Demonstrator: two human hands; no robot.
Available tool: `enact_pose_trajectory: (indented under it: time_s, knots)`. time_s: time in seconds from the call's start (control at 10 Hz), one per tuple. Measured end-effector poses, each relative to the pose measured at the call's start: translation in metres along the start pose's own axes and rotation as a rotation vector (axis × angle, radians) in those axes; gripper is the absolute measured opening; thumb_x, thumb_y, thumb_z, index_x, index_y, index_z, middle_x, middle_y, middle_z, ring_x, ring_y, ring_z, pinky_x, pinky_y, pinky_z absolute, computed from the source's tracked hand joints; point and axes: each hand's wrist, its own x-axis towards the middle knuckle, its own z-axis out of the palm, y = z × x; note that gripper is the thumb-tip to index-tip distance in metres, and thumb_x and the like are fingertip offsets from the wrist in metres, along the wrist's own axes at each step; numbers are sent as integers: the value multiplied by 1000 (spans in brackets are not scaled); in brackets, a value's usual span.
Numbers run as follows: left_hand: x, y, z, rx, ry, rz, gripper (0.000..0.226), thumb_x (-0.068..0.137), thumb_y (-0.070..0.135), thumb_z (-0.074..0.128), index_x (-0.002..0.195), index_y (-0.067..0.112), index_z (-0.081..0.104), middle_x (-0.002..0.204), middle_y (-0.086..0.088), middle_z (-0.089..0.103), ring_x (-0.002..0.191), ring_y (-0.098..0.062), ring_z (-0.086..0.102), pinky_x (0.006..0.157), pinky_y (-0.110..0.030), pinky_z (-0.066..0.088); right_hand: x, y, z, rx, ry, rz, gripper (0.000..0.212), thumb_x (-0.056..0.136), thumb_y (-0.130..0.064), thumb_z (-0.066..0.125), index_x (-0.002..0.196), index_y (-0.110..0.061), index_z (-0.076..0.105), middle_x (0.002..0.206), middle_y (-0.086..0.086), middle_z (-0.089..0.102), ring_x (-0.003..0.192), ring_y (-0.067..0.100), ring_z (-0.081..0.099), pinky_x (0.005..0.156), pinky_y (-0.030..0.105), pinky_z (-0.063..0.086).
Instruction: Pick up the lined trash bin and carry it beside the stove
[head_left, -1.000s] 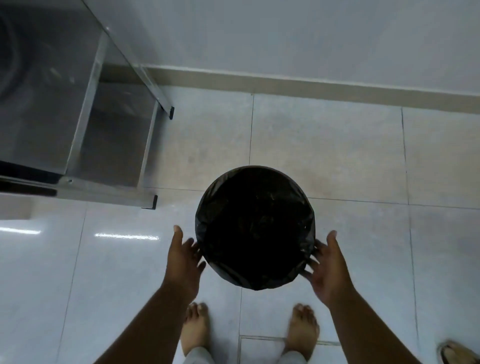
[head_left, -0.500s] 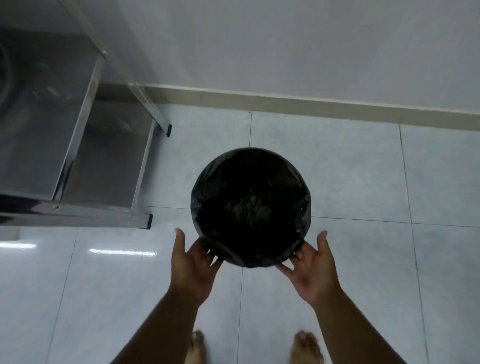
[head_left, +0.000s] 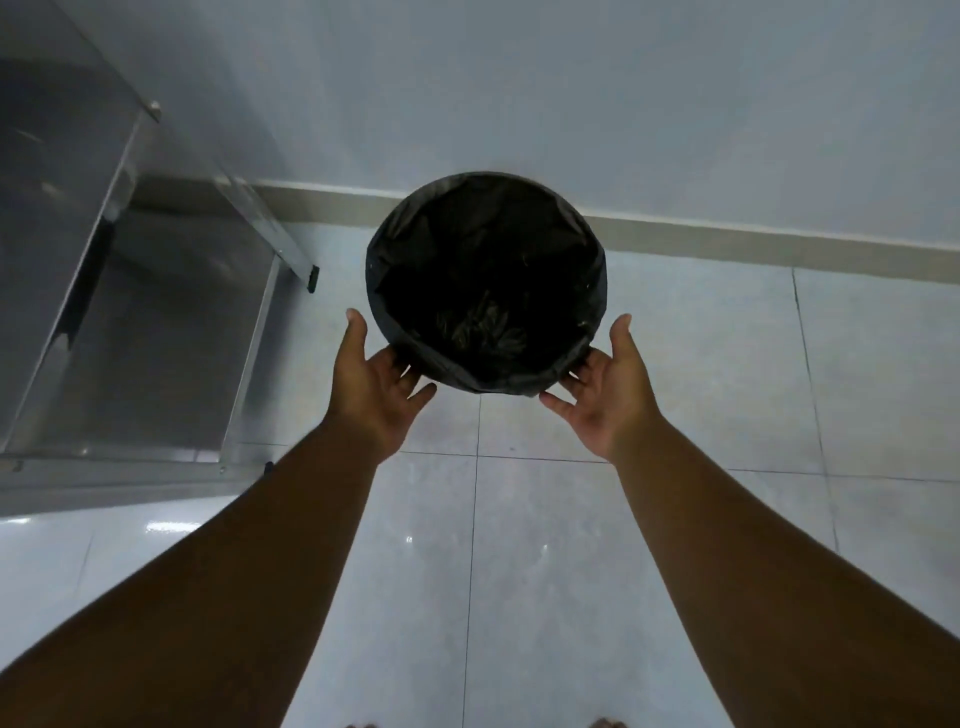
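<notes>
The round trash bin (head_left: 485, 280), lined with a black bag, is out in front of me close to the wall's skirting, with dark scraps at its bottom. My left hand (head_left: 371, 384) presses on its near left side, thumb up and fingers against the liner. My right hand (head_left: 608, 384) does the same on its near right side. Both arms are stretched forward. I cannot tell whether the bin's base touches the floor.
A stainless steel stand (head_left: 156, 332) with a lower shelf is at the left, and its back leg's black foot (head_left: 311, 278) is just left of the bin. A beige skirting (head_left: 753, 249) runs along the wall. Glossy white tiles (head_left: 519, 571) cover the floor.
The bin has moved away from my feet toward the wall, from level with the stand's front leg to its back leg. Both hands went with it, arms extending.
</notes>
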Motion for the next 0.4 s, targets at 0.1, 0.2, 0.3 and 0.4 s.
enact_pose_trajectory:
  time_s: [0.1, 0.2, 0.3, 0.4]
  knots:
    - [4, 5, 4, 49, -4, -2, 87, 91, 73, 29, 155, 15, 33, 162, -8, 37, 148, -30, 35, 122, -51, 21, 1, -8, 3, -56, 12, 1, 86, 89, -75, 27, 150, -16, 40, 156, 5, 43, 143, 29, 40, 117, 55, 27]
    - [-3, 5, 5, 90, 33, -7, 91, 90, 74, 32, 158, 14, 27, 165, -8, 29, 152, -30, 27, 123, -51, 20, -5, -10, 2, -85, 67, 7, 91, 88, -76, 29, 157, -16, 25, 164, 4, 28, 151, 29, 24, 118, 55, 22]
    - [-23, 13, 8, 159, 107, -24, 92, 91, 72, 37, 160, 13, 18, 168, -9, 19, 153, -29, 23, 123, -50, 22, -28, -17, 6, -181, 134, 7, 92, 88, -75, 31, 159, -18, 16, 167, 4, 18, 153, 28, 17, 119, 54, 22]
    - [-56, 27, 17, 499, 189, -42, 83, 94, 66, 40, 159, 17, 22, 167, -7, 22, 152, -29, 26, 122, -48, 23, -62, -35, 13, -465, 221, -52, 83, 91, -71, 32, 156, -20, 26, 165, 3, 24, 151, 26, 23, 120, 49, 23]
